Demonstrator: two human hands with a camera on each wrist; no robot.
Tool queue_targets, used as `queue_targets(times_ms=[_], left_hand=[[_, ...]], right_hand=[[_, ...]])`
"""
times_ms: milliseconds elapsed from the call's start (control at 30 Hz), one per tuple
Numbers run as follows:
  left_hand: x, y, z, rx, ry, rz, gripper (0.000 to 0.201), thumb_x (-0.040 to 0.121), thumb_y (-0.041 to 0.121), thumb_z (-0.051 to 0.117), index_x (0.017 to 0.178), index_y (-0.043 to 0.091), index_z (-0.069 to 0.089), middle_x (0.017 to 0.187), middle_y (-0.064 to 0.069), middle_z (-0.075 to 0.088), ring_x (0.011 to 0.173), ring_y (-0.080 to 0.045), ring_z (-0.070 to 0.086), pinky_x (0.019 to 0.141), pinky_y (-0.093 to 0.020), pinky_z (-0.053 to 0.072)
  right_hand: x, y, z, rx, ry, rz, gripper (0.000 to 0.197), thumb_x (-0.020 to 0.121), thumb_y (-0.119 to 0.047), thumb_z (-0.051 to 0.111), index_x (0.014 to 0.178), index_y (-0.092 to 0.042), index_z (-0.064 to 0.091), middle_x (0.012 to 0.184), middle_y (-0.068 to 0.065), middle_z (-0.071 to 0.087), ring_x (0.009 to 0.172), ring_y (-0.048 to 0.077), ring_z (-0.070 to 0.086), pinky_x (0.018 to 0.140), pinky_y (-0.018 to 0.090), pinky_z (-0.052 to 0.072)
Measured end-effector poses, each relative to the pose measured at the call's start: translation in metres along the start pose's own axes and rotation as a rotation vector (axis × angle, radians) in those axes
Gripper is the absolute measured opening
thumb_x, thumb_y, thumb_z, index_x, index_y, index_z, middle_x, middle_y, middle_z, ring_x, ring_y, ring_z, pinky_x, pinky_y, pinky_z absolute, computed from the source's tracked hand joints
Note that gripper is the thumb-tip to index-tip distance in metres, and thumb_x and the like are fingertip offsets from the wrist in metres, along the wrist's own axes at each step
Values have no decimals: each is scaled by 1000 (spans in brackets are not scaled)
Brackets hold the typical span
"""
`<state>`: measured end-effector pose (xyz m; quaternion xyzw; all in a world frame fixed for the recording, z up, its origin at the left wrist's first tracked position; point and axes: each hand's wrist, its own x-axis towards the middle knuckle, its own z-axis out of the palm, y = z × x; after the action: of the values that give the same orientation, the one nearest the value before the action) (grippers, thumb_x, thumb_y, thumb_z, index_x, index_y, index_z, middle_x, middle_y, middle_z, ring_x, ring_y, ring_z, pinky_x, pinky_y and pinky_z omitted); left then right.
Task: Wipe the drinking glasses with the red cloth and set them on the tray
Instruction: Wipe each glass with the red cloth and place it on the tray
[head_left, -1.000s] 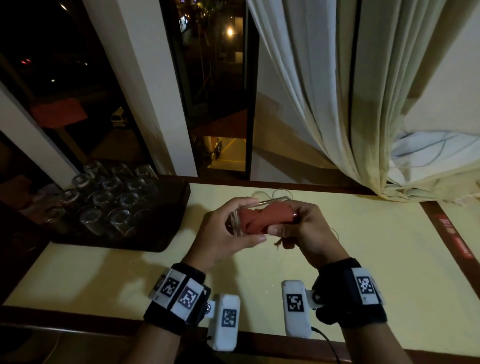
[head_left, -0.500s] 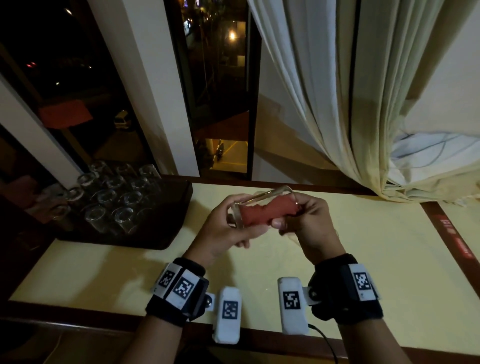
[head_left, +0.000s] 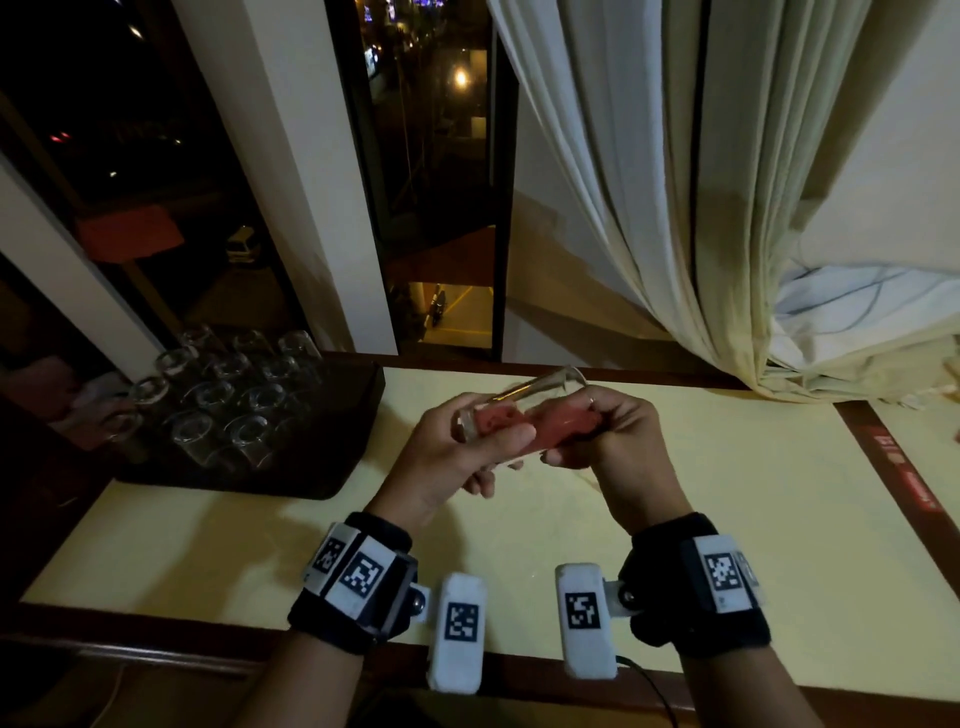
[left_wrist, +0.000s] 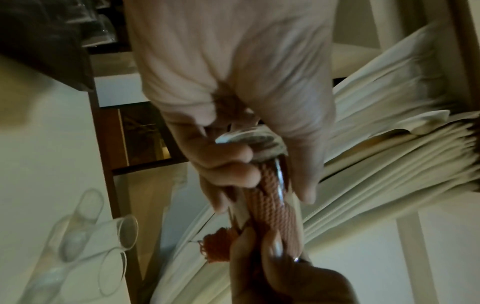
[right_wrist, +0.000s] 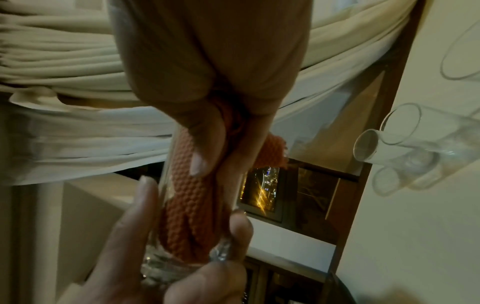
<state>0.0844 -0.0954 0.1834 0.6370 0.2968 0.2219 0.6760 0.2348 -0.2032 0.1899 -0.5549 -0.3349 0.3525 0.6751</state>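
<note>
Above the cream table I hold a clear drinking glass (head_left: 540, 392) on its side, its right end tilted up. My left hand (head_left: 493, 441) grips the thick base (left_wrist: 252, 142) with thumb and fingers. The red cloth (head_left: 524, 423) is stuffed inside the glass, and my right hand (head_left: 576, 439) pinches it at the mouth. Its knit weave shows through the wall (right_wrist: 187, 197). A dark tray (head_left: 358, 415) at the left carries several upright glasses (head_left: 234, 400).
A few more glasses (right_wrist: 415, 148) stand on the table just beyond my hands, also seen from the left wrist (left_wrist: 91, 236). A pale curtain (head_left: 727, 234) hangs bunched at the back right. A dark window (head_left: 436, 182) lies behind the table's far edge.
The glass has turned in my hands and its right end has tipped upward. The red cloth has shifted inside it. Both hands stay at the same spot over the table.
</note>
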Motion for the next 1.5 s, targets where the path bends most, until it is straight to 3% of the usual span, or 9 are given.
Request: queue_targets(times_ms=[200, 433, 500, 700, 933, 1133, 1333, 1400, 1500], left_hand=[[-1, 0, -10, 315, 50, 297, 68, 58, 19, 96, 118, 33, 67, 113, 17, 70, 104, -3, 68, 82, -22, 57], [0, -3, -2, -36, 17, 25, 71, 56, 54, 81, 114, 16, 64, 89, -18, 73, 52, -26, 56, 47, -24, 40], [-2, -1, -9, -32, 52, 97, 67, 58, 53, 80, 108, 13, 64, 76, -11, 71, 46, -20, 53, 46, -24, 40], [-3, -1, -41, 112, -15, 280, 65, 56, 39, 90, 116, 33, 66, 115, 14, 68, 104, -16, 70, 81, -33, 60], [-5, 9, -75, -99, -27, 117, 67, 54, 50, 83, 111, 20, 66, 79, 3, 71, 46, -13, 56, 42, -21, 40], [-12, 0, -125, 47, -28, 267, 71, 53, 36, 92, 119, 27, 66, 117, 2, 71, 106, -15, 70, 77, -27, 58], [-11, 5, -159, -135, -33, 132, 62, 55, 46, 82, 112, 26, 66, 78, 2, 72, 49, -12, 57, 44, -21, 43], [-10, 12, -176, -81, -42, 169, 61, 56, 43, 84, 112, 26, 67, 83, 3, 74, 54, -11, 62, 47, -21, 46], [-8, 14, -191, 89, -88, 297, 66, 61, 18, 94, 120, 28, 64, 110, 9, 70, 95, -3, 70, 70, -18, 56]], right_hand=[[-2, -6, -4, 16, -105, 157, 30, 70, 2, 81, 98, -3, 73, 90, 17, 70, 62, 24, 65, 48, 26, 55], [-2, -4, 6, 4, -14, -8, 39, 59, 30, 61, 76, -2, 74, 80, 14, 75, 73, 24, 68, 59, 31, 57], [-3, -4, 10, 35, -75, 29, 42, 66, 29, 63, 78, -9, 77, 79, 9, 74, 70, 21, 67, 56, 29, 58], [3, -10, 24, 5, -144, 104, 33, 62, -4, 79, 94, -6, 74, 87, 9, 69, 59, 19, 62, 45, 26, 52], [12, 0, 74, -51, -44, -119, 39, 57, 25, 72, 74, -10, 75, 74, 6, 73, 70, 19, 66, 58, 31, 56], [19, 0, 110, -39, -187, 86, 24, 65, -5, 77, 89, -5, 73, 73, 6, 69, 54, 18, 58, 42, 24, 45], [27, 14, 159, -39, -16, -69, 36, 57, 28, 67, 75, -3, 73, 73, 10, 72, 67, 22, 66, 55, 31, 55], [28, 12, 170, -30, -42, -16, 35, 63, 28, 68, 81, -2, 71, 77, 7, 72, 69, 21, 67, 54, 31, 57], [29, 6, 179, 21, -105, 116, 23, 67, 2, 76, 90, -1, 71, 75, 4, 71, 60, 20, 63, 47, 26, 53]])
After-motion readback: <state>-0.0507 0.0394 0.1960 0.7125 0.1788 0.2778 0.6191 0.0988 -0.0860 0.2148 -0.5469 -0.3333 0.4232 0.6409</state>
